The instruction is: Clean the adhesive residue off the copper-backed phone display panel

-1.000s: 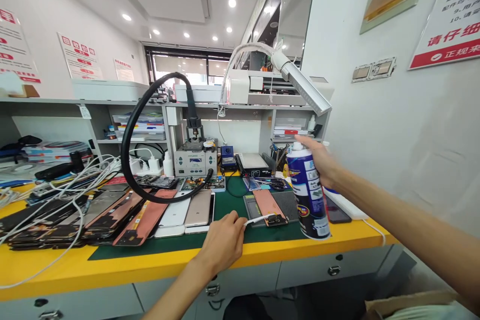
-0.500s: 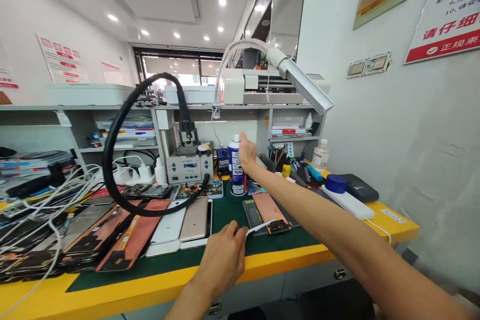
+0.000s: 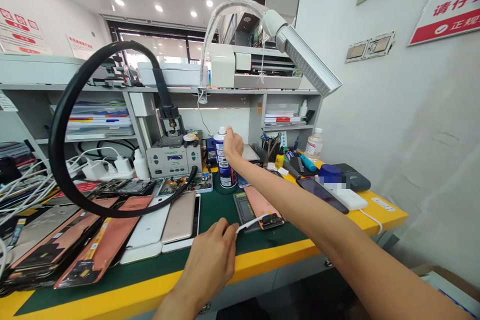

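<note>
Near the front edge of the green mat, my left hand (image 3: pixel 213 255) is closed on a thin white tool (image 3: pixel 248 223). The tool's far end meets the dark lower end of an orange-backed phone panel (image 3: pixel 258 201), which lies on a dark grey gridded pad (image 3: pixel 243 209). My right hand (image 3: pixel 233 144) reaches forward to a blue and white spray can (image 3: pixel 222 165) standing upright. Its fingers are closed around the can's upper right side, below the white top; some of them are hidden behind the can.
A black hose (image 3: pixel 56 145) loops above the left side, over phones and a grey station (image 3: pixel 174 160). Stacked phone panels (image 3: pixel 108 240) lie at left. A dark phone (image 3: pixel 322 195), white box (image 3: pixel 348 197) and pen holder (image 3: pixel 272 149) stand at right. A lamp (image 3: pixel 311 60) hangs overhead.
The view has shifted, so the bench sits further left and the phone panels look nearer. My right hand has closed on the can; its raised finger has come down. My left hand still holds the tool.
</note>
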The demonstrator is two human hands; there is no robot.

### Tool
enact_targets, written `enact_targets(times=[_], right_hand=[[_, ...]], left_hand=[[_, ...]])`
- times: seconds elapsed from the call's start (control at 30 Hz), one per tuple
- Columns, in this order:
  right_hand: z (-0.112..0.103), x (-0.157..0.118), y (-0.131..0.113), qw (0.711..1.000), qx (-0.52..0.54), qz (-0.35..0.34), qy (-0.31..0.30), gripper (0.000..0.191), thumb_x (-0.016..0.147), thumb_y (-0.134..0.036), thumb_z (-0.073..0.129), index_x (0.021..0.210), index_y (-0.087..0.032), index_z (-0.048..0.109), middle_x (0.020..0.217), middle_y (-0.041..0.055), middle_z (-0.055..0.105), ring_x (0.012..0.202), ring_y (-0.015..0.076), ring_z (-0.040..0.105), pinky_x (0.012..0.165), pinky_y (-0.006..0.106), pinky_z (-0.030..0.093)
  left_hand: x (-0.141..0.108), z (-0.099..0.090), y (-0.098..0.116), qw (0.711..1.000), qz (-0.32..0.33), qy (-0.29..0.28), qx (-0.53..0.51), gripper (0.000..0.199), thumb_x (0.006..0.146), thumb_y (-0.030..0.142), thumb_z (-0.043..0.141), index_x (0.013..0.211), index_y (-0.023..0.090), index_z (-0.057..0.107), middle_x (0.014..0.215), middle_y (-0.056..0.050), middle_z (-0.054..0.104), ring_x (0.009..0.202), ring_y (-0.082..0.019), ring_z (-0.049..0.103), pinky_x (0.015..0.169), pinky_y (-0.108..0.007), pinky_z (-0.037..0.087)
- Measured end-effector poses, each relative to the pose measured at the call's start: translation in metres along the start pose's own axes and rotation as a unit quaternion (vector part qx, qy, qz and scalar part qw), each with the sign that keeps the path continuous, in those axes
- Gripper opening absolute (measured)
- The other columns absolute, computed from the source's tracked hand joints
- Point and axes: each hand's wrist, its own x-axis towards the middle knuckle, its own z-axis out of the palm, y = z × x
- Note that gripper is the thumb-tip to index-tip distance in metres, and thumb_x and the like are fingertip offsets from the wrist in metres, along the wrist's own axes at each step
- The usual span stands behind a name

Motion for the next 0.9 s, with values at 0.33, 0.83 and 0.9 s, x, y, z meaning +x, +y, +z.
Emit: enact_targets(times=[0.33,0.83,0.9], right_hand=[[-0.133,-0.042,-0.019,0.988,0.129,-0.060,-0.063,0.021,0.097,-0.036,0.064,0.100,-0.015,0.068,0.098,0.0026,0.069,0.084,0.0184,0.067,0.076,0.036,0.056],[-0.293,-0.171,0.086,0.841,0.419,0.186,-0.288,0.050,0.083,-0.051,0.049,0.050,-0.026,0.023,0.044,-0.0086,0.018,0.039,0.0095,0.013,0.035,0.022,0.020],[-0.293,-0.176,0.088,0.840,0.421,0.190,-0.285,0.047,0.083,-0.051,0.052,0.050,-0.024,0.033,0.045,-0.0081,0.024,0.039,0.0097,0.019,0.036,0.022,0.023]], left_hand=[[-0.001,-0.004,-0.001,0.986,-0.069,0.028,-0.147,0.035,0.103,0.031,0.033,0.122,0.026,0.063,0.098,-0.006,0.059,0.079,-0.022,0.061,0.066,-0.032,0.041],[0.032,-0.007,0.069,0.726,-0.259,-0.031,-0.636,0.044,0.084,0.065,0.059,0.082,0.021,0.054,0.056,0.008,0.036,0.042,-0.006,0.020,0.037,-0.017,0.019],[0.031,-0.002,0.082,0.697,-0.259,-0.035,-0.668,0.044,0.081,0.066,0.060,0.085,0.022,0.054,0.061,0.006,0.043,0.042,-0.006,0.025,0.036,-0.017,0.021]])
